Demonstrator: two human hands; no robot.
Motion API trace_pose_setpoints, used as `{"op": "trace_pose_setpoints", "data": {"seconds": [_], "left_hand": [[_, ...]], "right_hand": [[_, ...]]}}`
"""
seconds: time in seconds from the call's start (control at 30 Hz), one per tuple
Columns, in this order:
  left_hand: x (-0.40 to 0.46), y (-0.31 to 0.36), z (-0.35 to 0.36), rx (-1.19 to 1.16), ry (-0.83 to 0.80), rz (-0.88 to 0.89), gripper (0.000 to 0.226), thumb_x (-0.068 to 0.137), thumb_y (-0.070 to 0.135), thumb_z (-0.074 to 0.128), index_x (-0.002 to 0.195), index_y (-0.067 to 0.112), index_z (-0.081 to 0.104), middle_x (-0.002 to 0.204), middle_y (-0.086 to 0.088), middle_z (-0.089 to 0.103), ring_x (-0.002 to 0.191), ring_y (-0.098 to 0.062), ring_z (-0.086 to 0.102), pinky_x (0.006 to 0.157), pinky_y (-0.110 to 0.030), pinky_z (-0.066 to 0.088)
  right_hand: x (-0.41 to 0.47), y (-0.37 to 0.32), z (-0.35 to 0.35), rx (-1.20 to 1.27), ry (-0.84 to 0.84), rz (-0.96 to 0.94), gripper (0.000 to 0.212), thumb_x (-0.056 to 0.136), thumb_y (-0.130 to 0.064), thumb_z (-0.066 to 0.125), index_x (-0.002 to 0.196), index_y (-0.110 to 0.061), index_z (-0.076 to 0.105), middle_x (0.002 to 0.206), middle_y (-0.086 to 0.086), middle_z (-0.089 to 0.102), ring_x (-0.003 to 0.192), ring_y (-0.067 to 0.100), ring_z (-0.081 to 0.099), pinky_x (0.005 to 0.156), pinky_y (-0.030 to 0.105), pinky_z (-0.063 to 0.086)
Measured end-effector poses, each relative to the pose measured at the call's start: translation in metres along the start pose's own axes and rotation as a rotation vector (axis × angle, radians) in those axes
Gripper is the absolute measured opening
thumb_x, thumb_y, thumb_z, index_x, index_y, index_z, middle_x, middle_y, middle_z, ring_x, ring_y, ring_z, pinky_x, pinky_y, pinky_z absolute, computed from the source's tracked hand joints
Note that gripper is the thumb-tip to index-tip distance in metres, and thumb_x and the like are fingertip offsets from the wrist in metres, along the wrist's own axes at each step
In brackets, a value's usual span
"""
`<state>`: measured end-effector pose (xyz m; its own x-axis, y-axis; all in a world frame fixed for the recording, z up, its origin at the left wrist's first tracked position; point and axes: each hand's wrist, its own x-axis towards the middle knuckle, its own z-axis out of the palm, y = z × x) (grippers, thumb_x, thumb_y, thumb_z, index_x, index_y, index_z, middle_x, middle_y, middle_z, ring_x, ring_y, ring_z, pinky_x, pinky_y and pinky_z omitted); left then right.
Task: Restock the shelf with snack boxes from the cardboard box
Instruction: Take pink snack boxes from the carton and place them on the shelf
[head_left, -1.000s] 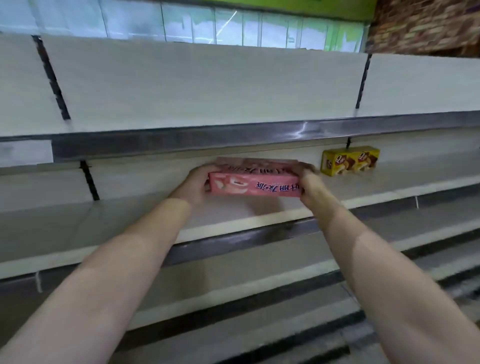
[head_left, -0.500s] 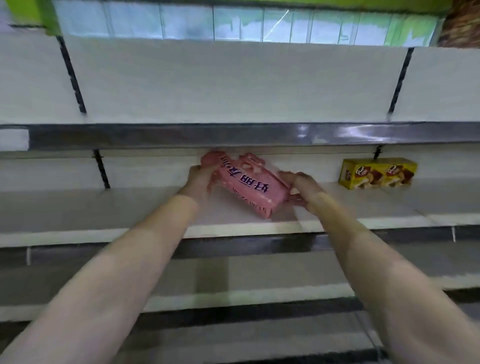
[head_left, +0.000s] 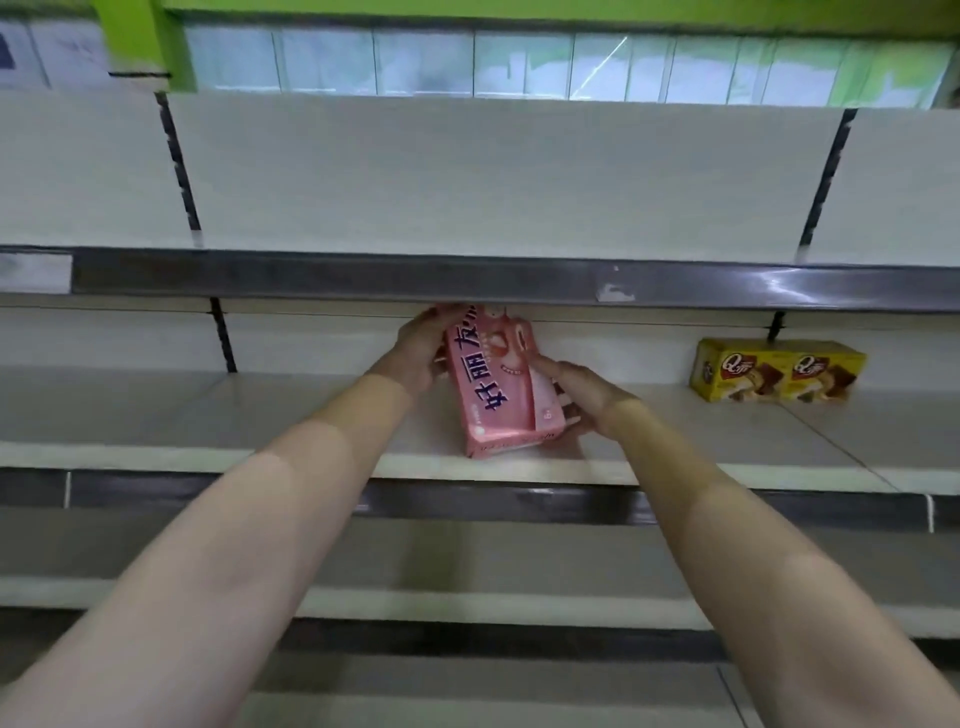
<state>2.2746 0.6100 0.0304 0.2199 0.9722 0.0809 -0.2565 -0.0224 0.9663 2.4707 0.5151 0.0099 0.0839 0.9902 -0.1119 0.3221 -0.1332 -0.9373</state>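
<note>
A pink rectangular cardboard snack box (head_left: 497, 382) is stood on end on a white metal shelf (head_left: 727, 431), gripped at its top by the left hand (head_left: 422, 347) and at its lower side by the right hand (head_left: 581, 391). A yellow cardboard snack box (head_left: 776, 370) is seen well apart to the right on the same shelf. Bare white shelving is backed by a green wall (head_left: 136, 41) with glazed panels (head_left: 467, 65).

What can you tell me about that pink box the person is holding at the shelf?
The pink snack box looks like printed cardboard: dark blue Chinese lettering runs along its broad face, with a picture of strawberry-filled cakes near the top. It stands on end, leaning a little, its lower end resting on the white shelf board near the front edge, its top partly hidden behind the metal rail of the shelf above. The left hand holds its upper left side; the right hand holds its lower right side. It appears closed and undamaged.
</note>
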Motion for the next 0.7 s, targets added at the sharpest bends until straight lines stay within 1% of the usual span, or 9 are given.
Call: {"op": "trace_pose_setpoints", "data": {"seconds": [0.07,0.13,0.17,0.23,0.27,0.37,0.43,0.53,0.7], "left_hand": [[0.001,0.001,0.002,0.031,-0.019,-0.015,0.018,0.087,0.029,0.071,0.101,0.017,0.065,0.079,-0.004,0.069,0.08,-0.025,0.06,0.075,-0.034,0.043],[0.002,0.003,0.003,0.096,-0.061,-0.021,0.022,0.087,0.033,0.07,0.101,0.015,0.067,0.081,-0.005,0.072,0.083,-0.026,0.064,0.081,-0.033,0.046],[0.003,0.003,0.004,0.131,-0.091,-0.026,0.03,0.086,0.037,0.071,0.104,0.013,0.068,0.086,-0.007,0.074,0.087,-0.028,0.067,0.087,-0.033,0.049],[0.002,0.002,0.008,0.195,-0.157,-0.032,0.053,0.079,0.046,0.077,0.114,0.007,0.069,0.104,-0.015,0.074,0.101,-0.038,0.068,0.103,-0.046,0.047],[0.002,0.002,0.01,0.213,-0.181,-0.031,0.058,0.077,0.048,0.078,0.117,0.007,0.068,0.109,-0.018,0.072,0.105,-0.04,0.067,0.104,-0.049,0.046],[-0.005,0.003,0.014,0.336,-0.207,-0.068,0.054,0.083,0.052,0.072,0.115,0.008,0.067,0.106,-0.013,0.072,0.102,-0.034,0.065,0.091,-0.041,0.051],[-0.007,0.001,0.011,0.499,-0.257,-0.18,0.061,0.076,0.058,0.073,0.114,0.01,0.067,0.106,-0.013,0.071,0.099,-0.032,0.065,0.09,-0.042,0.05],[-0.014,-0.004,0.011,0.63,-0.339,-0.295,0.057,0.074,0.05,0.077,0.111,0.007,0.068,0.099,-0.015,0.071,0.086,-0.03,0.066,0.081,-0.036,0.051],[-0.013,0.01,0.023,0.74,-0.322,-0.127,0.043,0.078,0.034,0.079,0.109,0.005,0.072,0.098,-0.01,0.076,0.094,-0.028,0.07,0.08,-0.034,0.054]], "right_hand": [[0.002,0.003,-0.002,-0.005,-0.016,-0.012,0.07,0.082,-0.078,0.053,0.116,-0.018,0.064,0.104,0.009,0.073,0.095,0.031,0.07,0.075,0.038,0.057],[0.005,0.006,-0.005,-0.001,-0.009,-0.05,0.074,0.078,-0.08,0.057,0.117,-0.018,0.063,0.102,0.007,0.074,0.097,0.03,0.071,0.079,0.039,0.057],[0.007,0.006,-0.007,0.021,0.012,-0.071,0.074,0.077,-0.078,0.059,0.117,-0.017,0.063,0.101,0.007,0.075,0.095,0.029,0.071,0.079,0.038,0.057],[0.007,0.004,-0.011,0.092,0.035,-0.108,0.063,0.082,-0.069,0.062,0.115,-0.015,0.062,0.096,0.007,0.075,0.089,0.027,0.072,0.075,0.036,0.055],[0.007,0.003,-0.014,0.121,0.032,-0.116,0.055,0.086,-0.062,0.063,0.112,-0.014,0.063,0.094,0.008,0.075,0.086,0.027,0.072,0.074,0.035,0.054],[0.007,0.006,-0.022,0.162,0.033,-0.075,0.042,0.093,-0.048,0.062,0.106,-0.009,0.068,0.086,0.011,0.076,0.077,0.027,0.073,0.066,0.033,0.055],[0.01,0.011,-0.025,0.205,0.077,-0.026,0.04,0.097,-0.042,0.06,0.108,-0.004,0.067,0.084,0.015,0.075,0.071,0.029,0.073,0.059,0.032,0.056],[0.012,0.021,-0.023,0.294,0.117,0.015,0.037,0.101,-0.036,0.054,0.112,-0.001,0.062,0.081,0.017,0.073,0.069,0.031,0.072,0.054,0.033,0.056],[0.009,0.033,-0.04,0.374,-0.022,0.097,0.027,0.102,-0.029,0.051,0.108,-0.004,0.059,0.104,0.021,0.069,0.1,0.035,0.067,0.08,0.043,0.057]]}}
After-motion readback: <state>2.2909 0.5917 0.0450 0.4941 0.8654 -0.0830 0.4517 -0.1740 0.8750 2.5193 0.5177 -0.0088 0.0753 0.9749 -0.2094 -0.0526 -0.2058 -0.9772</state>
